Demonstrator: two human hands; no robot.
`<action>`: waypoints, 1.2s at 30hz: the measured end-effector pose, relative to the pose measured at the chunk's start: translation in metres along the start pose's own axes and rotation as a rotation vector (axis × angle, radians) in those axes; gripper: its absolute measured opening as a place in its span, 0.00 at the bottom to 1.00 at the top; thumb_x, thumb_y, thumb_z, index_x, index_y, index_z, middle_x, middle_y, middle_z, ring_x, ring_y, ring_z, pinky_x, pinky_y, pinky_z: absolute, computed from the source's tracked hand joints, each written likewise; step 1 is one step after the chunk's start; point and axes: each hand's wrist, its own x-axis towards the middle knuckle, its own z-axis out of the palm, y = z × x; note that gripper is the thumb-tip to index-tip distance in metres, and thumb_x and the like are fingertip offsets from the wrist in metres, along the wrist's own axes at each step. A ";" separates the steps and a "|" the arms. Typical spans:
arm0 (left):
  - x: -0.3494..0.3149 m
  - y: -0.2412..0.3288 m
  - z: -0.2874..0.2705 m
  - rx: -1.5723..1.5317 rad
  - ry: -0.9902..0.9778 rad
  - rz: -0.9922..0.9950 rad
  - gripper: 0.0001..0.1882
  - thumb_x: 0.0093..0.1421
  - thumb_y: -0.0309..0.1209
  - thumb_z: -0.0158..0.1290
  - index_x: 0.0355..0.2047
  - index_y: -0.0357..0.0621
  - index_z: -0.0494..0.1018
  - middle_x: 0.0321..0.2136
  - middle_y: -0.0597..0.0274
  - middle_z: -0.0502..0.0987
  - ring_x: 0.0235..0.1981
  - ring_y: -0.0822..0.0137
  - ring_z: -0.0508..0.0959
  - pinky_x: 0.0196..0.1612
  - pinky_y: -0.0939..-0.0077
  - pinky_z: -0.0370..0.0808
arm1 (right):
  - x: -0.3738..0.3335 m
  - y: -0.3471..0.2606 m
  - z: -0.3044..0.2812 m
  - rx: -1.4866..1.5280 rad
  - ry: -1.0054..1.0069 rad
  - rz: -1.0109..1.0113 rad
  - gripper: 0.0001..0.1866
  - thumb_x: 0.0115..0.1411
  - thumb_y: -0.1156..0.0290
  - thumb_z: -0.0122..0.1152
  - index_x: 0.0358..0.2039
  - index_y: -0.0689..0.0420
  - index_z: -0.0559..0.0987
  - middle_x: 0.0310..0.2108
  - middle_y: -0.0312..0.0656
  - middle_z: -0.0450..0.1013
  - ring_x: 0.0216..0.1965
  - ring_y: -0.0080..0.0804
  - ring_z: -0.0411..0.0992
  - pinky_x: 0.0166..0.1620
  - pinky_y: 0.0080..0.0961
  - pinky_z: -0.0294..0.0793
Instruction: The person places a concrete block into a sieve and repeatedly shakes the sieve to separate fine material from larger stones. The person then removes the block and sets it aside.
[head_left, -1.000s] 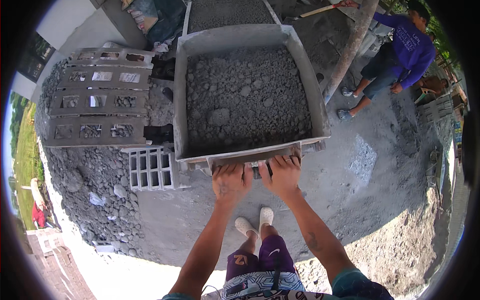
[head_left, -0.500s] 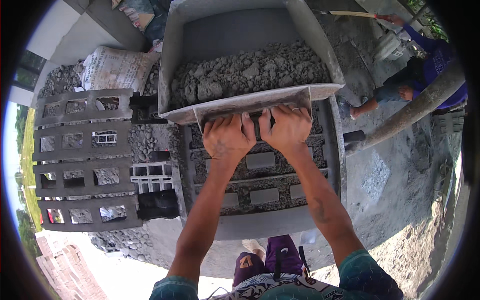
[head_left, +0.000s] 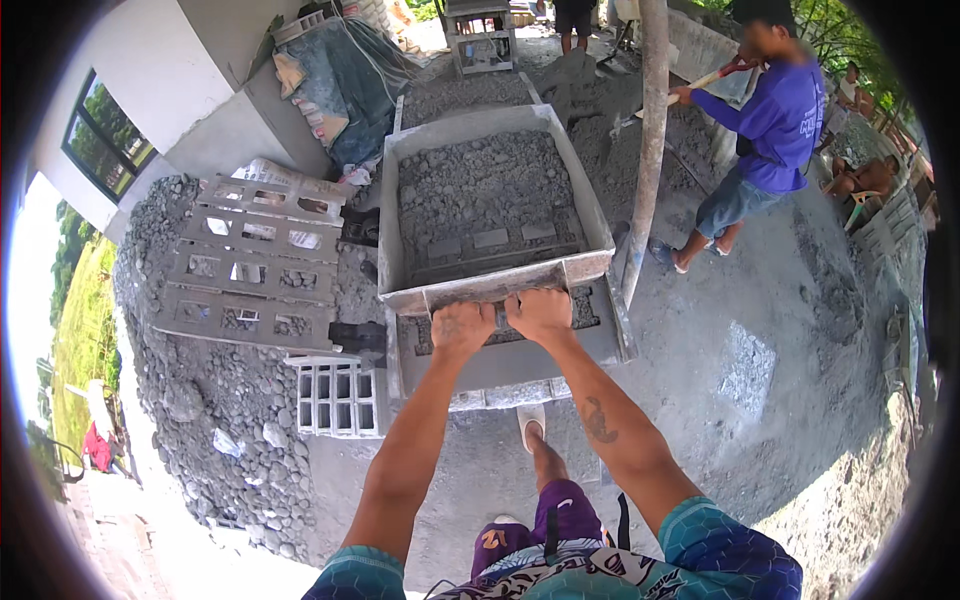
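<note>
My left hand (head_left: 463, 325) and my right hand (head_left: 540, 312) are both closed, knuckles up, around the handle on the near side of an open metal box (head_left: 590, 262). Grey damp concrete mix (head_left: 480, 175) lies inside the box. Several flat rectangular mold cores (head_left: 491, 239) show through the mix at its near end. Beneath the box is a block mold frame (head_left: 505, 366), whose near strip shows below my hands. My fingers hide most of the handle.
Slotted grey panels (head_left: 250, 268) and a hollow concrete block (head_left: 337, 398) are at the left, over a gravel pile (head_left: 225, 450). A slanting pole (head_left: 648, 130) stands to the right. Beyond it, a person in purple (head_left: 775, 125) holds a shovel (head_left: 708, 76).
The box has slid toward me over the mold, covering cores that showed in front of it earlier. Both hands keep their grip. My view has tilted up and the person at right stands more upright.
</note>
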 end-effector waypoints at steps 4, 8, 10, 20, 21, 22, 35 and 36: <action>-0.127 0.004 0.005 -0.045 0.025 -0.021 0.22 0.65 0.44 0.48 0.29 0.40 0.85 0.28 0.42 0.85 0.32 0.39 0.86 0.44 0.46 0.82 | -0.123 -0.029 -0.027 0.046 -0.079 0.086 0.18 0.58 0.57 0.59 0.22 0.57 0.88 0.21 0.49 0.81 0.25 0.46 0.82 0.41 0.47 0.83; -0.242 0.018 0.012 -0.016 0.292 0.128 0.22 0.65 0.43 0.50 0.24 0.41 0.83 0.25 0.45 0.84 0.25 0.42 0.85 0.35 0.48 0.83 | -0.238 -0.033 -0.034 0.014 0.090 -0.042 0.17 0.55 0.58 0.61 0.19 0.56 0.86 0.21 0.47 0.81 0.21 0.44 0.80 0.40 0.43 0.82; -0.222 0.022 0.005 -0.030 -0.059 0.000 0.19 0.63 0.42 0.53 0.26 0.42 0.84 0.25 0.46 0.84 0.23 0.44 0.85 0.34 0.49 0.84 | -0.233 -0.027 -0.029 0.044 0.140 -0.017 0.16 0.54 0.59 0.62 0.17 0.56 0.85 0.21 0.48 0.81 0.21 0.45 0.80 0.39 0.42 0.81; -0.158 -0.002 0.034 -0.121 0.394 0.239 0.18 0.64 0.38 0.57 0.18 0.48 0.77 0.20 0.58 0.82 0.25 0.59 0.83 0.31 0.64 0.75 | -0.160 -0.009 -0.010 0.031 0.227 -0.167 0.15 0.55 0.61 0.65 0.15 0.52 0.78 0.19 0.36 0.73 0.23 0.39 0.74 0.34 0.37 0.69; -0.158 -0.003 0.030 -0.111 0.398 0.219 0.17 0.63 0.37 0.57 0.18 0.49 0.76 0.19 0.62 0.81 0.23 0.62 0.82 0.30 0.67 0.73 | -0.158 -0.016 -0.013 0.007 0.214 -0.153 0.14 0.53 0.61 0.66 0.15 0.52 0.77 0.19 0.37 0.73 0.23 0.39 0.74 0.34 0.36 0.69; -0.158 -0.003 0.025 -0.105 0.397 0.196 0.16 0.62 0.36 0.58 0.17 0.50 0.76 0.18 0.65 0.80 0.21 0.65 0.81 0.29 0.70 0.72 | -0.154 -0.022 -0.017 -0.019 0.194 -0.139 0.14 0.52 0.62 0.66 0.14 0.52 0.76 0.18 0.37 0.74 0.23 0.39 0.74 0.33 0.36 0.69; 0.303 -0.076 0.054 -0.020 0.363 0.055 0.21 0.64 0.47 0.51 0.28 0.46 0.85 0.23 0.51 0.83 0.27 0.49 0.84 0.42 0.54 0.81 | 0.297 0.040 0.115 -0.108 0.324 -0.166 0.21 0.61 0.56 0.56 0.19 0.56 0.85 0.22 0.44 0.81 0.29 0.43 0.81 0.46 0.43 0.78; 0.337 -0.089 0.059 0.002 0.379 0.090 0.25 0.66 0.49 0.47 0.28 0.44 0.85 0.24 0.49 0.84 0.29 0.47 0.85 0.43 0.53 0.81 | 0.330 0.042 0.124 -0.127 0.319 -0.165 0.23 0.63 0.55 0.53 0.20 0.56 0.86 0.23 0.45 0.81 0.31 0.45 0.81 0.48 0.43 0.78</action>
